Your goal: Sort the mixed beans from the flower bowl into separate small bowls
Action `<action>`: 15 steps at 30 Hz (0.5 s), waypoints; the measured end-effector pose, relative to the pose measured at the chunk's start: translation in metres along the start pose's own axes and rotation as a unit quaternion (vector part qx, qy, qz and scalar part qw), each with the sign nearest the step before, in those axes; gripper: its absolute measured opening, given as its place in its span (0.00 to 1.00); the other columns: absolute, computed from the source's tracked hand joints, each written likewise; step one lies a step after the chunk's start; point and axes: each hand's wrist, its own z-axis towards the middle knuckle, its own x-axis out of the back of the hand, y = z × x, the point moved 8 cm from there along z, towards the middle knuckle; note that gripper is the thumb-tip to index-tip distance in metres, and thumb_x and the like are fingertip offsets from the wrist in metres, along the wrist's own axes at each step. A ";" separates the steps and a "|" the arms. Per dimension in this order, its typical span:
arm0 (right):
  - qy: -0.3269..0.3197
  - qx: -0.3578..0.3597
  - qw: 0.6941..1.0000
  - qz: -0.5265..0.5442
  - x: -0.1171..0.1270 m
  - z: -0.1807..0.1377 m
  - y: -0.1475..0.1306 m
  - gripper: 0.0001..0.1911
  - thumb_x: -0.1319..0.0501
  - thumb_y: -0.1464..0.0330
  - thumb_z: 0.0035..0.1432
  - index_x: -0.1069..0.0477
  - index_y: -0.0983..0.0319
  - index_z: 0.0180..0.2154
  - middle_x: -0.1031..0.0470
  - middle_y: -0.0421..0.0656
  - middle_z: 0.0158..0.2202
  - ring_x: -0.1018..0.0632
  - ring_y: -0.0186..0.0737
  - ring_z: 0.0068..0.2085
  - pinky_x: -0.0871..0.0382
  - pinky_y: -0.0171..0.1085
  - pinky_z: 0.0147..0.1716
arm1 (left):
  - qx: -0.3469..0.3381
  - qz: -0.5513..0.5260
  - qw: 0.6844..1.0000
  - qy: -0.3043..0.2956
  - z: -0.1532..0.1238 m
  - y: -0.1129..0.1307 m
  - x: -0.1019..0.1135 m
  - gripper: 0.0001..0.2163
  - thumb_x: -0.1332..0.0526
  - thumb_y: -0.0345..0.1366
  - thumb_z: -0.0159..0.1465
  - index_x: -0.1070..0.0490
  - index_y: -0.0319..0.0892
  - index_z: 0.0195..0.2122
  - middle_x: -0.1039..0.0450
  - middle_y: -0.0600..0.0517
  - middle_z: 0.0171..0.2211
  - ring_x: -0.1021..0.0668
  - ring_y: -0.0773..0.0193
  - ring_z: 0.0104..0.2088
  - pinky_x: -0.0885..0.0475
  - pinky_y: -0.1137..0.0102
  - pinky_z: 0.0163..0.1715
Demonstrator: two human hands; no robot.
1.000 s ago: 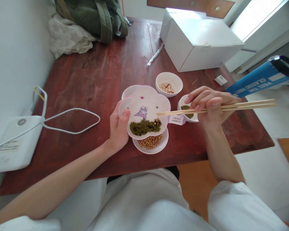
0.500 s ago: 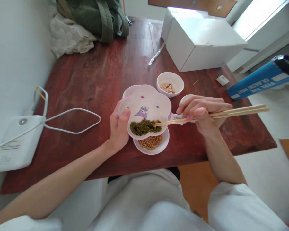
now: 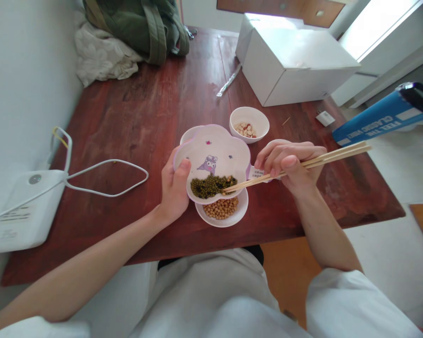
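Note:
My left hand [image 3: 176, 185] grips the left rim of a flower-shaped bowl [image 3: 216, 141] with a cartoon print and a short handle, thumb on its inner edge. The bowl tilts toward me, and green mung beans [image 3: 207, 186] lie heaped along its near side. In my right hand [image 3: 292, 164] is a pair of chopsticks [image 3: 334, 156], their tips at the right end of the beans, where a few paler bits show. Under the bowl's near edge stands a white bowl [image 3: 241, 213] of soybeans [image 3: 221, 208]. Another white bowl [image 3: 188, 134] is mostly hidden behind it.
Beyond stands a white bowl [image 3: 249, 115] holding pale and reddish pieces. A white box [image 3: 296, 65], blue bottle [image 3: 380, 117] and small charger [image 3: 325, 118] are at the right. At the left lie a white device [image 3: 24, 211] with a looped cable and a green bag [image 3: 137, 28].
My right hand has shifted slightly left, and the chopsticks now slope more steeply, their tips lower and nearer the bowl's edge. My left hand and the flower-shaped bowl stay nearly still.

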 end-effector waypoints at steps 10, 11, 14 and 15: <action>0.000 0.020 1.000 -0.012 -0.002 0.005 -0.003 0.35 0.22 0.44 0.74 0.21 0.52 0.19 0.24 0.41 0.15 0.15 0.50 0.21 0.21 0.47 0.21 | -0.001 -0.005 1.000 0.011 0.001 -0.005 0.002 0.20 0.21 0.54 0.70 0.24 0.49 0.33 0.20 0.46 0.32 0.11 0.43 0.47 0.12 0.60 0.39; 0.004 0.023 1.000 -0.009 -0.002 0.006 -0.003 0.35 0.21 0.44 0.74 0.21 0.52 0.19 0.24 0.41 0.15 0.16 0.49 0.21 0.22 0.46 0.20 | -0.002 -0.005 1.000 0.010 0.002 -0.005 0.001 0.20 0.21 0.54 0.70 0.25 0.49 0.32 0.21 0.47 0.31 0.11 0.44 0.46 0.13 0.60 0.39; 0.009 0.026 1.000 0.001 -0.001 0.006 -0.004 0.34 0.21 0.46 0.75 0.19 0.54 0.20 0.22 0.41 0.17 0.18 0.46 0.21 0.24 0.42 0.21 | -0.010 -0.011 1.000 0.003 0.002 -0.002 -0.002 0.26 0.21 0.57 0.72 0.30 0.50 0.27 0.26 0.49 0.27 0.14 0.48 0.43 0.16 0.63 0.37; 0.010 0.022 1.000 0.000 -0.001 0.007 -0.004 0.34 0.22 0.46 0.76 0.19 0.55 0.20 0.22 0.41 0.18 0.17 0.45 0.21 0.23 0.42 0.22 | -0.013 -0.015 1.000 0.000 0.002 0.000 -0.003 0.28 0.21 0.58 0.73 0.31 0.50 0.26 0.28 0.50 0.26 0.15 0.50 0.42 0.17 0.64 0.36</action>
